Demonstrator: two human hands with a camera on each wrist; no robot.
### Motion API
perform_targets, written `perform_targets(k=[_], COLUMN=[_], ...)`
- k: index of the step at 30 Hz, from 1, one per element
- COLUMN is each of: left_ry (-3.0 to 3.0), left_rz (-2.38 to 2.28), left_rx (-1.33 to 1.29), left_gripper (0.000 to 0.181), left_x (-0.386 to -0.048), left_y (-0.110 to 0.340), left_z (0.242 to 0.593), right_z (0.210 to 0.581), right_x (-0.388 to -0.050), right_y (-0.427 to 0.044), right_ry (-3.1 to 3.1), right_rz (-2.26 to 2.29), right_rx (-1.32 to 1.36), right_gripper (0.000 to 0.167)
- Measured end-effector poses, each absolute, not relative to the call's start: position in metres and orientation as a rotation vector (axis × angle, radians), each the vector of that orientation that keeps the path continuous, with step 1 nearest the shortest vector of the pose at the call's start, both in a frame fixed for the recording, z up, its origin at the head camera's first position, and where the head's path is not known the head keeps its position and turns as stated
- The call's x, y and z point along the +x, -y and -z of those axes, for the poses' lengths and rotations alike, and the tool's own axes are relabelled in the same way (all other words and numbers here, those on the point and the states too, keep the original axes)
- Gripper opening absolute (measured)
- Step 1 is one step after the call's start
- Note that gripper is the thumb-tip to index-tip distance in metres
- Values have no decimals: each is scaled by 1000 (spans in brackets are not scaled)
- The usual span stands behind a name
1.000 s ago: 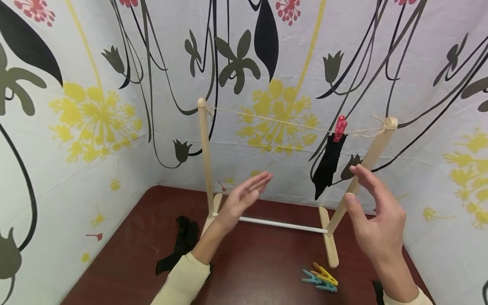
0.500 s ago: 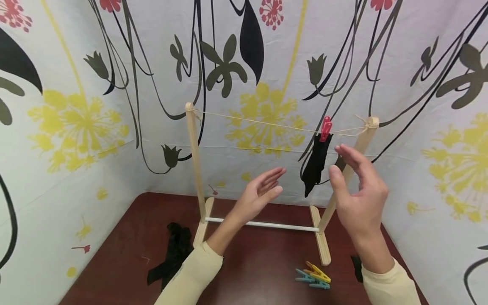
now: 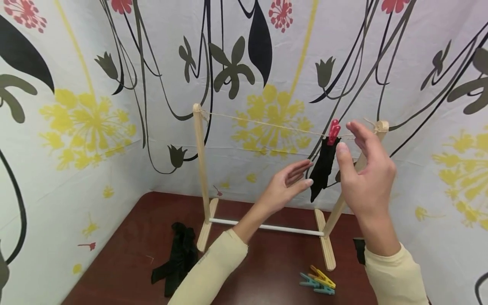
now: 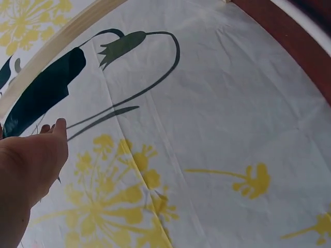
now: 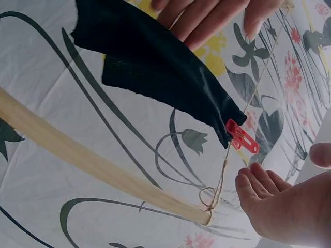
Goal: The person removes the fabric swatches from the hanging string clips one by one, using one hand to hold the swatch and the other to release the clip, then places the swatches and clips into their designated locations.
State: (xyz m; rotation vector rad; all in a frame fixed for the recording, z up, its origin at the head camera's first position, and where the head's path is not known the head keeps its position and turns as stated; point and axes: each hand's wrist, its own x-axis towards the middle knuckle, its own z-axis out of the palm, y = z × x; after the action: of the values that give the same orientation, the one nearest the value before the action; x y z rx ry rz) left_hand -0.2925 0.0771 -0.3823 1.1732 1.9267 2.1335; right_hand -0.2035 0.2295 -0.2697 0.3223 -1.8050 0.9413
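Observation:
A black cloth [image 3: 324, 167], possibly a small garment, hangs from the string line [image 3: 263, 123] by a red clothespin [image 3: 334, 132] near the right post. My left hand [image 3: 284, 186] is just left of the cloth's lower part, fingers extended, holding nothing. Close to the clothespin on its right is my right hand [image 3: 367, 178], thumb and fingers spread apart with nothing between them. In the right wrist view, the clothespin [image 5: 242, 138] clamps the cloth's top edge, and a gap separates it from my right hand [image 5: 282, 204]. The left hand [image 5: 212, 20] appears beside the cloth there.
The wooden frame has a left post [image 3: 201, 165], a right post [image 3: 339, 212] and a white bottom rod [image 3: 282, 229]. Crumpled black cloth [image 3: 181, 254] lies at left on the table [image 3: 126, 254]. Yellow and blue clothespins [image 3: 322, 279] lie at front right; more black cloth [image 3: 359, 250] is beyond.
Both hands have risen toward the hanging cloth. The left moved right, closer to the cloth's lower part; the right moved up beside the red clothespin. The head view has shifted slightly.

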Motion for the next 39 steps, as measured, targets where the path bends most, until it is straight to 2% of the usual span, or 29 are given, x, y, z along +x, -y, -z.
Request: perform_targets(k=[6, 11, 20, 39], left_ry=[-1937, -1977, -1996, -2096], left_rz=[-2112, -2093, -2072, -2020], left_rx=[1061, 974, 1006, 1054], left_gripper=[59, 57, 42, 33], left_x=[-296, -297, -298, -295], left_y=[-97, -107, -121, -125], left_z=[375, 373, 383, 390], right_z=[268, 261, 250, 245], right_x=[-211, -216, -224, -230], right_y=[-235, -235, -236, -234], right_ry=[1861, 1917, 2120, 2161], right_rz=[-956, -906, -734, -674], right_rx=[317, 297, 273, 260], right_gripper=[41, 47, 54, 41])
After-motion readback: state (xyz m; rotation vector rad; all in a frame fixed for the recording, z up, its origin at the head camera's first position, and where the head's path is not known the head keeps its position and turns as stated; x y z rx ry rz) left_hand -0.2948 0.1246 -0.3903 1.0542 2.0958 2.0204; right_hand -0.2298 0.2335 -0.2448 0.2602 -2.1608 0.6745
